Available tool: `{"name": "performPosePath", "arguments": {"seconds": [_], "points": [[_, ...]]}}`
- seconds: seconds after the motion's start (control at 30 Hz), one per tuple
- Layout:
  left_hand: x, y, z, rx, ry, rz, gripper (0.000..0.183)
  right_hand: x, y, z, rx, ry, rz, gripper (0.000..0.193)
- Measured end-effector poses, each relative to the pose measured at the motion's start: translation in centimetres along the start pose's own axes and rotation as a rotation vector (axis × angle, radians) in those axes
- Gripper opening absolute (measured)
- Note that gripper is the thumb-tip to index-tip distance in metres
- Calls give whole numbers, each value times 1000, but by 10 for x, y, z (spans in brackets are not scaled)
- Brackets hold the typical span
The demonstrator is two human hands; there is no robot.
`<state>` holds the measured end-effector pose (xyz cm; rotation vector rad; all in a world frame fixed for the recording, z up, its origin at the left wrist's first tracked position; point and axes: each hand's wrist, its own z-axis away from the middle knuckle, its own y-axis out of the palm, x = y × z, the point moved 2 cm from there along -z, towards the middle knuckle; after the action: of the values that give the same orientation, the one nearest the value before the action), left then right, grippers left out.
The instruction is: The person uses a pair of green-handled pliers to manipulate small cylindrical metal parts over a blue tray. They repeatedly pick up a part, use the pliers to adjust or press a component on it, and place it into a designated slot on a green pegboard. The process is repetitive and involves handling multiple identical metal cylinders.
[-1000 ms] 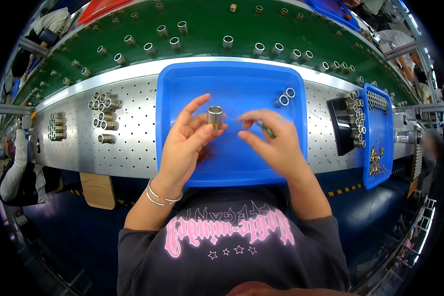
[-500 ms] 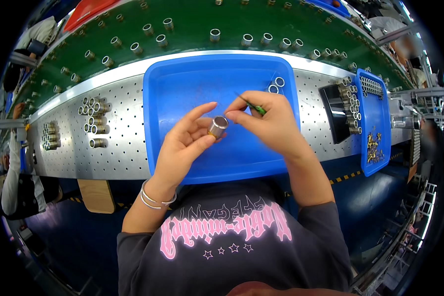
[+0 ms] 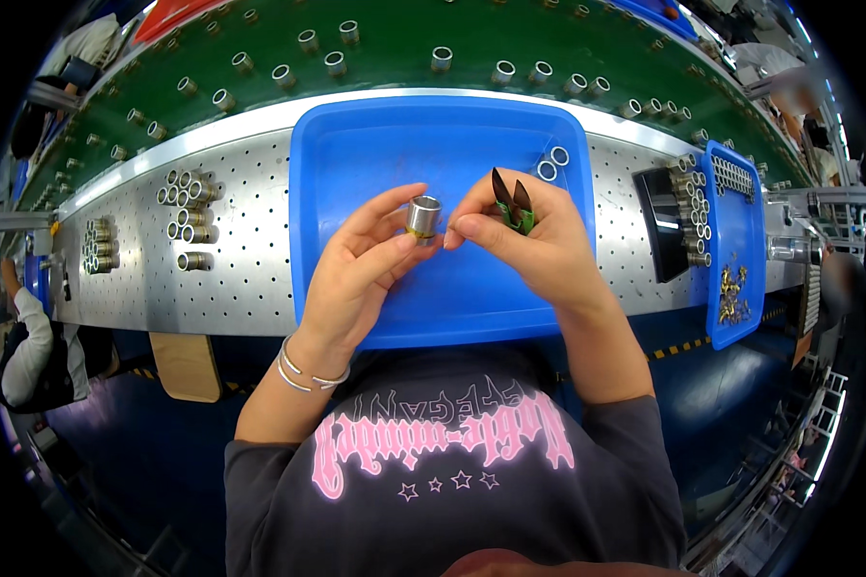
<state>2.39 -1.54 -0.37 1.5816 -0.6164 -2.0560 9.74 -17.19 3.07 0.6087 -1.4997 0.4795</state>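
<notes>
My left hand [image 3: 361,258] is closed around a short silver metal sleeve [image 3: 423,217], which stands nearly upright between thumb and fingers. A yellowish band shows at the sleeve's lower end. Close to its right side, my right hand [image 3: 545,231] has thumb and index finger pinched together; whether something tiny is between them I cannot make out. Tucked in that same hand are small green-handled snips [image 3: 513,204], their two dark pointed blades spread and pointing up. Both hands are over a large blue tray [image 3: 438,104]. Two metal rings [image 3: 552,163] lie in its far right corner.
Metal sleeves in groups [image 3: 191,216] stand on the perforated bench [image 3: 250,221] at left. More sit on the green belt [image 3: 394,62] behind. To the right are a black stand [image 3: 656,226] and a smaller blue tray [image 3: 755,264] with brass-coloured pieces. Another person [image 3: 34,351] is at far left.
The sleeve has been tipped more upright in my left hand. My right hand has turned, so the snips' blades now point up, and its pinched fingertips have moved lower beside the sleeve.
</notes>
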Motion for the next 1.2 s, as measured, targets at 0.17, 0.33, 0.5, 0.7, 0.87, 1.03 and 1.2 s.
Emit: {"name": "performPosePath", "arguments": {"seconds": [0.17, 0.33, 0.5, 0.7, 0.87, 1.03, 1.2], "points": [[0, -1, 0, -7, 2, 26, 45, 1, 1, -1, 12, -20, 18, 8], [1, -2, 2, -3, 25, -10, 44, 1, 5, -1, 23, 2, 3, 8], [7, -4, 1, -35, 103, -127, 42, 5, 11, -3, 7, -7, -78, 8], [10, -2, 3, 21, 84, -180, 46, 0, 9, -9, -116, 48, -172, 7], [10, 2, 5, 37, 51, -189, 47, -7, 2, -11, -227, 72, -209, 8], [10, 1, 7, 36, 57, -185, 45, -8, -11, -9, -339, 46, -386, 9], [8, -2, 5, -2, 86, -132, 44, -1, -16, 0, -267, -145, -461, 9]]}}
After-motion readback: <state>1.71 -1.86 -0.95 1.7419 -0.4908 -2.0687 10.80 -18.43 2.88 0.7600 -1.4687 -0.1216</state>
